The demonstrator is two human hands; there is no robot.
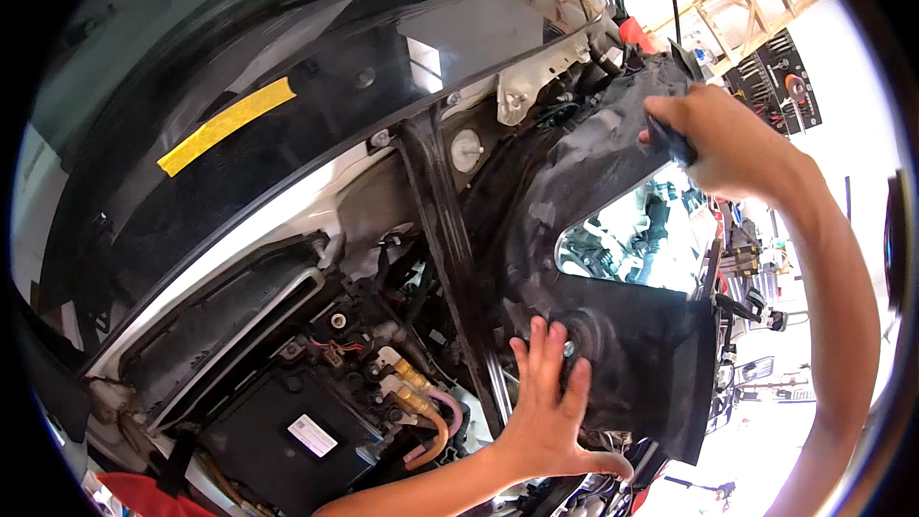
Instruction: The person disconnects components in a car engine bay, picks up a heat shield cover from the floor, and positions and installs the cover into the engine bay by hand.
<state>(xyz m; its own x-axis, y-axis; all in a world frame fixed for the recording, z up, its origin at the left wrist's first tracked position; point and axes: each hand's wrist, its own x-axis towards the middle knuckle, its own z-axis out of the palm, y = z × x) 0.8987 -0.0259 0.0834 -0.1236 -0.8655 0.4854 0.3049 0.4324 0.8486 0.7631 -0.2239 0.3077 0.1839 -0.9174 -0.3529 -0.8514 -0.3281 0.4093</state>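
Note:
A large black plastic wheel-arch liner stretches across the right of the car's exposed side, with a big cutout in its middle. My left hand lies against the liner's lower part, fingers spread beside a small round fastener. Higher up at the right, my right hand is closed around the liner's outer edge, thumb on the near face; the other fingertips are partly hidden. Through the cutout, brightly lit mechanical parts show.
A dark glossy body panel with yellow tape fills the upper left. Below it sit a black box with a white label, hoses and a dark diagonal bar. A tool board hangs beyond my right arm.

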